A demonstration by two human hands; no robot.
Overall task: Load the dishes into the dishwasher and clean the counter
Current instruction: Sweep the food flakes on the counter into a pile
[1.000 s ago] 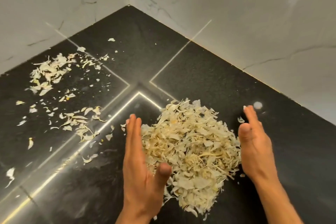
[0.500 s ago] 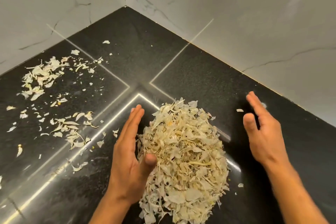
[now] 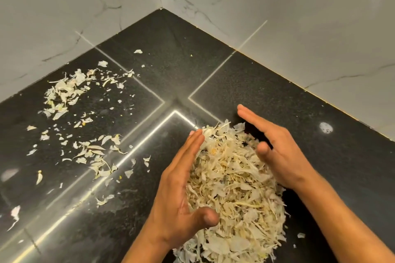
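Peelings pile [image 3: 233,188] partly hidden by left hand [image 3: 181,194], right hand [image 3: 277,151].

We see warm, yellowish light; it seems to come from above, maybe from a lamp; bright shiny lines glare on the black counter [image 3: 267,96]; a round white spot [image 3: 326,127] glows there too; the walls [image 3: 299,17] bend near the edges; the hands look a little blurry.

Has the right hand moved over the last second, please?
Yes. The right hand has swung inward from bare black counter onto the pile of peels, away from the right-hand wall.
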